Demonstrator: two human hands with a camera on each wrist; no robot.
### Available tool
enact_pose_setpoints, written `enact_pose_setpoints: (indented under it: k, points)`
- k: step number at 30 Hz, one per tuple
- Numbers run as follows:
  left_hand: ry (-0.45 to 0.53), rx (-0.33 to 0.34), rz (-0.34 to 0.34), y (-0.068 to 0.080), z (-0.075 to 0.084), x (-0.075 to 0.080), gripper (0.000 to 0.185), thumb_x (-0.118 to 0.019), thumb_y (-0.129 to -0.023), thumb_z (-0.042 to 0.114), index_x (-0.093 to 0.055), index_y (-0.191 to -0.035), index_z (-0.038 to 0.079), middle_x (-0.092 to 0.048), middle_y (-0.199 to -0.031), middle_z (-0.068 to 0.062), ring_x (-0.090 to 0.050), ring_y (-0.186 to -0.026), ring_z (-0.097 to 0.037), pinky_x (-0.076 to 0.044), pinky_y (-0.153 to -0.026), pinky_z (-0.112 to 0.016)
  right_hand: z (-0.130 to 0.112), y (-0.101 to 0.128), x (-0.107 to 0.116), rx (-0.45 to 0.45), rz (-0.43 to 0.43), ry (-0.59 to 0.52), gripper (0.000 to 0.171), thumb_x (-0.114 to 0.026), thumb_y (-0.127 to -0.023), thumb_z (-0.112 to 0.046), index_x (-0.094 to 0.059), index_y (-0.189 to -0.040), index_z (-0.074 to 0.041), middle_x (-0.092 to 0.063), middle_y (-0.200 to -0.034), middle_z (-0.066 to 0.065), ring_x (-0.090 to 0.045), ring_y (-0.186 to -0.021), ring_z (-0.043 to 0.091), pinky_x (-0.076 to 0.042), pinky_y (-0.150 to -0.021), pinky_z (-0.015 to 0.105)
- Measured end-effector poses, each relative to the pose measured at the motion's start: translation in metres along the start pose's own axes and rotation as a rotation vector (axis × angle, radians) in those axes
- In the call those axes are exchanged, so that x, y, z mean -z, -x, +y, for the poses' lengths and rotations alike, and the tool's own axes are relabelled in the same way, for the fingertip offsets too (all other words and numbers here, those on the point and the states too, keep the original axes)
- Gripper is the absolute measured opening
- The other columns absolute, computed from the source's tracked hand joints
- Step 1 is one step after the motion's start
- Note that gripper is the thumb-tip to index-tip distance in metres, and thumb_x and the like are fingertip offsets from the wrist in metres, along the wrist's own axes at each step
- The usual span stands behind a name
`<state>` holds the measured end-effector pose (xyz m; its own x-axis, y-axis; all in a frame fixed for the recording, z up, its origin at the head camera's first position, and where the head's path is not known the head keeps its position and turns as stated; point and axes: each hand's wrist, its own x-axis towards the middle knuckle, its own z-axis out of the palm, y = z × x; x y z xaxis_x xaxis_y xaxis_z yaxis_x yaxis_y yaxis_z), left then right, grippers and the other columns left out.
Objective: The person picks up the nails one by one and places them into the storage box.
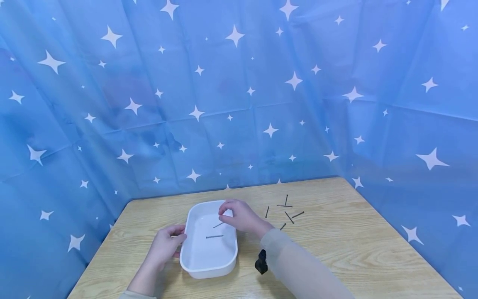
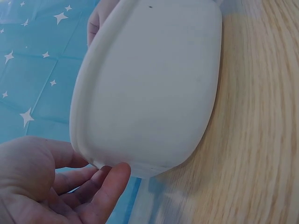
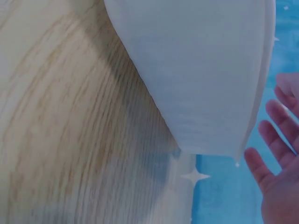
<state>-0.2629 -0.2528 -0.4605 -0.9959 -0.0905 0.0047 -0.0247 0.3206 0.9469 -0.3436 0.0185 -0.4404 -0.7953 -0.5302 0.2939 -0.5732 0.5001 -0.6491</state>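
Centrally on the pale wood-grain desk (image 1: 336, 241) sits a white tray (image 1: 194, 259), oblong with rounded corners, smooth matte walls and a slightly flared rim. Two thin dark metal nails lie on its floor: one nail (image 1: 214, 236) flat across the middle, another (image 1: 218, 224) slanted just under the right hand (image 1: 240, 216). That right hand hovers over the tray's far right rim, fingers bent downward with thumb and forefinger drawn close together; whether they still pinch anything I cannot tell. From the right wrist view its fingers (image 3: 268, 140) look loosely spread beside the tray's outer wall.

Against the tray's left rim rests the left hand (image 1: 166, 245), fingers relaxed and lightly curved, the thumb tip (image 2: 114, 175) touching the tray's lower edge.

To the right, well apart from the tray, a scatter of loose nails (image 1: 285, 211) lies on the desk. A small black object (image 1: 261, 261) sits near the sleeve. Glossy blue star-printed sheeting (image 1: 239, 91) hangs behind.
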Motion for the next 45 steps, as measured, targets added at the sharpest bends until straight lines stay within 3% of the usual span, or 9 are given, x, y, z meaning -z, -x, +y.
enact_pose_setpoints:
  k: [5,15,20,32,45]
  points:
    - [-0.005,-0.001,0.0,0.0,-0.001,0.0,0.036,-0.063,-0.096,0.004,-0.064,-0.13,-0.007,-0.063,-0.114,-0.019,-0.069,-0.088,-0.026,-0.064,-0.061,-0.045,0.004,0.005,0.009,-0.069,0.028,-0.079,0.007,-0.07,-0.098,-0.025,-0.073,-0.103,-0.029,-0.063,-0.128,-0.007,-0.054,-0.127,0.02,-0.052,-0.103,0.043]
    - [-0.008,-0.005,0.004,0.0,-0.001,0.0,0.036,-0.063,-0.096,0.003,-0.063,-0.13,-0.007,-0.063,-0.114,-0.019,-0.069,-0.088,-0.026,-0.064,-0.061,-0.045,0.02,0.01,0.035,0.016,0.098,-0.114,0.012,-0.068,-0.098,-0.02,-0.075,-0.106,-0.014,-0.069,-0.12,0.003,-0.061,-0.116,0.022,-0.053,-0.098,0.049]
    - [-0.01,-0.005,0.008,0.0,-0.001,0.0,0.037,-0.063,-0.095,0.003,-0.063,-0.131,-0.007,-0.063,-0.114,-0.019,-0.069,-0.088,-0.026,-0.064,-0.06,-0.045,0.027,0.012,0.049,-0.031,0.132,-0.118,0.011,-0.069,-0.098,-0.022,-0.075,-0.107,-0.02,-0.069,-0.116,-0.006,-0.06,-0.113,0.016,-0.053,-0.098,0.043]
    - [-0.002,0.011,0.003,0.001,0.001,0.0,0.036,-0.063,-0.096,0.004,-0.064,-0.13,-0.006,-0.063,-0.114,-0.019,-0.069,-0.087,-0.026,-0.064,-0.061,-0.046,0.037,0.023,0.078,-0.029,0.223,-0.135,0.011,-0.07,-0.098,-0.024,-0.076,-0.106,-0.019,-0.067,-0.119,-0.004,-0.06,-0.114,0.019,-0.055,-0.094,0.041]
    - [-0.01,0.011,0.004,0.002,0.002,0.0,0.037,-0.063,-0.096,0.005,-0.063,-0.131,-0.006,-0.062,-0.115,-0.018,-0.069,-0.088,-0.025,-0.064,-0.061,-0.046,0.05,0.035,0.104,-0.067,0.253,-0.146,0.014,-0.071,-0.098,-0.024,-0.075,-0.11,-0.018,-0.066,-0.126,0.001,-0.057,-0.12,0.021,-0.053,-0.098,0.042]
